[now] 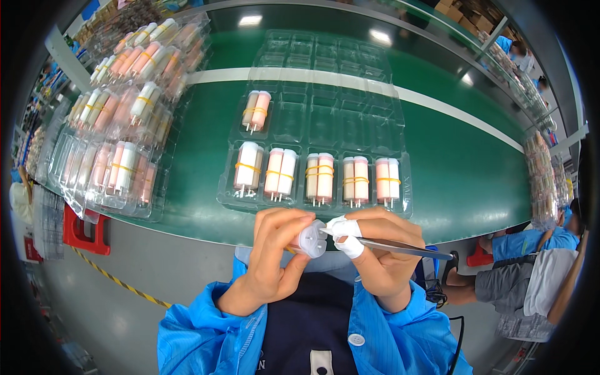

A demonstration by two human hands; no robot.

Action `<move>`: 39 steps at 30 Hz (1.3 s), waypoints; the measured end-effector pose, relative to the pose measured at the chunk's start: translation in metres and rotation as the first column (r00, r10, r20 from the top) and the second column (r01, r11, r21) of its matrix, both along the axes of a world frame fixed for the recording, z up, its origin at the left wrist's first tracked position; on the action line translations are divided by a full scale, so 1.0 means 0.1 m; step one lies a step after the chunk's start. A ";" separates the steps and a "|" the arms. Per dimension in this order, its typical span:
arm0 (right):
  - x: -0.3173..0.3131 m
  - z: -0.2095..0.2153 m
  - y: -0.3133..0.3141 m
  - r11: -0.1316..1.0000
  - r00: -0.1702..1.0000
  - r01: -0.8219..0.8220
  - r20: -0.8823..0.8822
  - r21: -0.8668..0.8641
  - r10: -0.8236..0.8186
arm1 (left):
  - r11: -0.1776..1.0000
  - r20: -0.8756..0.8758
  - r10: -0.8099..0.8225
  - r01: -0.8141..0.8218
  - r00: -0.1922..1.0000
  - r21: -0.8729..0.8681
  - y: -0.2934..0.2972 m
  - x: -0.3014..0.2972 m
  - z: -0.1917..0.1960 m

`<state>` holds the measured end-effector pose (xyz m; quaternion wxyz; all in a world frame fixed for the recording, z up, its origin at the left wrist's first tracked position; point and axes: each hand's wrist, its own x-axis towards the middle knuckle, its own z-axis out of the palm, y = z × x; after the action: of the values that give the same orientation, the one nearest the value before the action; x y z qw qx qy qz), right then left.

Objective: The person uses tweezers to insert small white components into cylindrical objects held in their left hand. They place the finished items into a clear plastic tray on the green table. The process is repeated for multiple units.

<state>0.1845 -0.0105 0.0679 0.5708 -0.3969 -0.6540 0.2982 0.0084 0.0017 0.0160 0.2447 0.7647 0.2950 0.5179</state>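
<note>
My left hand (273,253) is closed around a tube bundle (312,240), its round translucent end turned toward my right hand and a bit of yellow band showing. White finger covers sit on the thumb and forefinger of my right hand (381,250). That hand grips metal tweezers (400,247), whose tip side points at the bundle's end; whether the tips touch it I cannot tell. Just beyond both hands lies a clear plastic tray (300,203). Its near row carries several pink and white tube bundles (320,178) with yellow bands and short white prongs. One more bundle (255,111) sits behind at the left.
Stacked clear trays of similar tubes (122,131) rise on the left of the green table (462,169). More stacks (540,178) stand at the far right. Red stools (87,231) are below on the floor. A person in blue (531,244) sits at the right.
</note>
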 end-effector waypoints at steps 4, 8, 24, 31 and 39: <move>0.00 0.03 0.02 1.000 0.999 -0.021 0.035 -0.008 0.021 | 1.000 -0.002 -0.011 0.011 1.000 0.026 0.01 -0.01 -0.01; 0.06 0.05 0.04 0.997 0.994 -0.059 0.084 -0.043 0.063 | 0.998 -0.053 -0.022 0.025 0.998 0.049 0.02 -0.01 0.00; 0.04 -0.16 -0.03 0.980 0.855 -0.167 -0.511 -0.105 0.091 | 0.846 0.450 -0.190 0.378 0.872 -0.376 -0.11 0.03 -0.04; 0.01 -0.16 -0.05 0.989 0.900 -0.127 -0.429 -0.077 0.082 | 0.710 0.600 -0.295 0.591 0.743 -0.384 -0.10 0.01 -0.04; -0.01 -0.11 -0.04 0.987 0.911 -0.153 -0.395 -0.055 0.119 | 0.574 0.678 -0.255 0.672 0.690 -0.468 -0.11 0.00 0.01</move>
<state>0.1834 -0.0147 0.0566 0.6500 -0.3071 -0.5399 0.4378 0.0087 -0.0090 0.0165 0.7146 0.4883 0.1603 0.4746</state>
